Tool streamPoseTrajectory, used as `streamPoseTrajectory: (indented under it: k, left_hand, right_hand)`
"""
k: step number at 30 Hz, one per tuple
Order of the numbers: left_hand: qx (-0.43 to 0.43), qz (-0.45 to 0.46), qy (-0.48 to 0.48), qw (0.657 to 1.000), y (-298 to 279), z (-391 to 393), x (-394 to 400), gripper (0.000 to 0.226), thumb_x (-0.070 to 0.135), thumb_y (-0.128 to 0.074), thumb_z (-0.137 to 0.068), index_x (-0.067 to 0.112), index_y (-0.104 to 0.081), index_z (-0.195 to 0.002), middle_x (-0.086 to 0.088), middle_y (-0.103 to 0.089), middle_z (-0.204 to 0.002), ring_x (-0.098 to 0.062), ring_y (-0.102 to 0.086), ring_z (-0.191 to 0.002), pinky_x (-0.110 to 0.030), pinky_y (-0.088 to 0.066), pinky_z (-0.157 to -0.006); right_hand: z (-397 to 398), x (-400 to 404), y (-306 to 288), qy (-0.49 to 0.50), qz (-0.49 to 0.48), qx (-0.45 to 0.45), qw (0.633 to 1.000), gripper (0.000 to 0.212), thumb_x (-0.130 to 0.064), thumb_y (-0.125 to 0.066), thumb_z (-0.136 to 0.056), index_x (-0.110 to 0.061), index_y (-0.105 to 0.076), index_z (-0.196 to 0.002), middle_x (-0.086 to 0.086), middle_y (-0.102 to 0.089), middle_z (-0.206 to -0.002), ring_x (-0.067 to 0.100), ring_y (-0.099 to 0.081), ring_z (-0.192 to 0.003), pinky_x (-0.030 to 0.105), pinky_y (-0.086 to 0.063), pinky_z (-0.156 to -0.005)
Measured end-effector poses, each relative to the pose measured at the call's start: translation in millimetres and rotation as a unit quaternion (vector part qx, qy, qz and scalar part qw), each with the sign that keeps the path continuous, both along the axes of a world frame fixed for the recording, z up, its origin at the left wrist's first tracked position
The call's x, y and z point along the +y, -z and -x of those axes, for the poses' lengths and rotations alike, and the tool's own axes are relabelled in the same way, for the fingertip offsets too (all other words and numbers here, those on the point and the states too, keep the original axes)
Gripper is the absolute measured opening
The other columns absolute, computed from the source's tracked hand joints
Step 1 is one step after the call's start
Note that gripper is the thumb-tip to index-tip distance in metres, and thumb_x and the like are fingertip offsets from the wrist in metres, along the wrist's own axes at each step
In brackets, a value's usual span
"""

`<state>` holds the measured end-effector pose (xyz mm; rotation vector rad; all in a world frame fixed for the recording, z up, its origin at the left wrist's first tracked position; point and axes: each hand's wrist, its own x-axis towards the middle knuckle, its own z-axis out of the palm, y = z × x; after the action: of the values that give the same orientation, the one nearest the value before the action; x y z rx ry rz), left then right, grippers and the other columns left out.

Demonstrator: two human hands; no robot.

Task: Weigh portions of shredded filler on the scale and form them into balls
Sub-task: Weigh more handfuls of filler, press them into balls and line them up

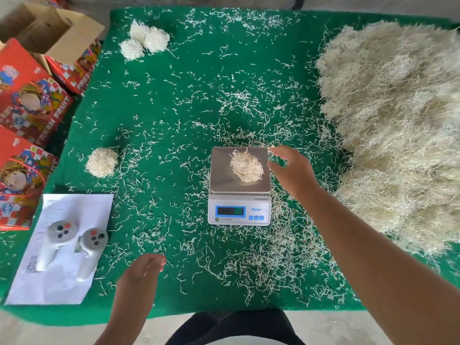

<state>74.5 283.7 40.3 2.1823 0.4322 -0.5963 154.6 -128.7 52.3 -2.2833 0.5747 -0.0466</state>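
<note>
The scale (239,185) stands near the middle of the green mat (174,100), display toward the person. A loose portion of filler (247,166) lies on its steel platform, clear of all four platform edges. The right hand (291,170) hovers just beside the platform's right edge, fingers relaxed and spread, grasping nothing. The left hand (143,272) hovers low over the mat near its front edge, fingers straight, holding nothing.

The large filler pile (395,125) occupies the mat's right side, well apart from the scale. One finished ball (102,162) lies to the left; three more balls (143,41) sit at the far left corner. Two controllers (74,247) rest on a paper sheet (59,290) at the front left. Red fruit boxes (32,103) border the left edge. Stray shreds cover the open mat.
</note>
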Motion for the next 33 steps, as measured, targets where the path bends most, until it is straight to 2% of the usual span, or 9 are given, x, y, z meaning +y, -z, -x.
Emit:
streamPoseTrajectory:
  k: [8, 15, 18, 20, 22, 24, 27, 30, 33]
  left_hand:
    - [-0.017, -0.011, 0.042, 0.999, 9, -2, -6, 0.016, 0.032, -0.061, -0.102, 0.041, -0.072, -0.094, 0.018, -0.076, -0.086, -0.007, -0.069, -0.083, -0.025, -0.044, -0.067]
    - [-0.003, -0.029, 0.081, 0.996, 31, -13, -16, 0.017, 0.028, -0.062, -0.102, 0.039, -0.071, -0.095, 0.012, -0.076, -0.099, -0.016, -0.07, -0.093, -0.03, -0.046, -0.076]
    - [-0.011, -0.058, 0.12, 0.991, 48, -38, -27, 0.016, 0.03, -0.057, -0.104, 0.041, -0.07, -0.104, 0.012, -0.071, -0.111, -0.013, -0.07, -0.088, -0.027, -0.049, -0.073]
    - [-0.044, -0.074, 0.13, 0.988, 62, -69, -39, 0.019, 0.03, -0.055, -0.105, 0.034, -0.069, -0.118, 0.008, -0.07, -0.123, -0.012, -0.07, -0.088, -0.027, -0.054, -0.077]
    - [-0.111, -0.097, 0.153, 0.977, 81, -111, -55, 0.025, 0.027, -0.056, -0.105, 0.023, -0.065, -0.128, -0.001, -0.064, -0.135, -0.018, -0.059, -0.118, -0.038, -0.045, -0.105]
    - [-0.175, -0.132, 0.2, 0.955, 101, -157, -71, 0.033, 0.028, -0.054, -0.105, 0.017, -0.057, -0.136, -0.006, -0.053, -0.145, -0.023, -0.042, -0.137, -0.045, -0.031, -0.118]
    - [-0.227, -0.183, 0.268, 0.918, 129, -229, -90, 0.049, 0.038, -0.046, -0.108, 0.018, -0.038, -0.151, -0.007, -0.028, -0.164, -0.03, -0.025, -0.154, -0.054, -0.022, -0.126]
    - [-0.246, -0.215, 0.334, 0.884, 153, -288, -103, 0.06, 0.048, -0.031, -0.11, 0.022, -0.018, -0.162, -0.003, -0.003, -0.173, -0.029, 0.001, -0.16, -0.054, -0.004, -0.128]
    - [-0.25, -0.264, 0.385, 0.849, 168, -318, -112, 0.066, 0.056, -0.014, -0.109, 0.023, -0.004, -0.166, -0.004, 0.008, -0.174, -0.026, 0.011, -0.16, -0.06, -0.004, -0.128]
  right_hand:
    - [1, -1, 0, 0.003, -0.014, -0.005, 1.0, 0.04, -0.034, -0.066, -0.097, -0.028, -0.063, -0.136, -0.011, -0.067, -0.135, 0.003, -0.058, -0.123, 0.03, -0.041, -0.104]
    - [-13, 13, 12, -0.025, -0.016, -0.01, 1.0, 0.058, -0.047, -0.068, -0.092, -0.033, -0.053, -0.146, -0.013, -0.059, -0.142, 0.006, -0.055, -0.127, 0.034, -0.043, -0.105]
    - [-18, 20, 25, -0.046, -0.016, -0.007, 0.999, 0.07, -0.054, -0.07, -0.089, -0.037, -0.043, -0.152, -0.014, -0.049, -0.15, 0.006, -0.047, -0.133, 0.033, -0.038, -0.11]
    - [-22, 25, 35, -0.07, -0.011, -0.016, 0.997, 0.076, -0.053, -0.073, -0.088, -0.041, -0.037, -0.154, -0.016, -0.043, -0.151, 0.001, -0.043, -0.13, 0.023, -0.033, -0.107]
    - [-25, 27, 43, -0.093, 0.003, -0.019, 0.995, 0.075, -0.047, -0.077, -0.089, -0.039, -0.039, -0.153, -0.017, -0.044, -0.148, -0.005, -0.041, -0.124, 0.01, -0.027, -0.099]
    - [-26, 28, 50, -0.114, 0.014, -0.016, 0.993, 0.07, -0.04, -0.078, -0.091, -0.036, -0.043, -0.152, -0.014, -0.047, -0.15, -0.003, -0.046, -0.122, 0.012, -0.036, -0.1]
    - [-29, 30, 55, -0.12, 0.039, -0.004, 0.992, 0.066, -0.033, -0.077, -0.092, -0.036, -0.045, -0.15, -0.006, -0.057, -0.147, 0.01, -0.055, -0.125, 0.037, -0.05, -0.107]
    - [-38, 30, 58, -0.11, 0.046, -0.014, 0.993, 0.066, -0.031, -0.077, -0.092, -0.035, -0.046, -0.15, -0.008, -0.061, -0.143, 0.002, -0.059, -0.116, 0.024, -0.051, -0.101]
    - [-62, 27, 61, -0.097, 0.037, -0.014, 0.995, 0.064, -0.04, -0.073, -0.094, -0.04, -0.043, -0.151, -0.025, -0.053, -0.133, -0.01, -0.058, -0.105, 0.015, -0.043, -0.09]
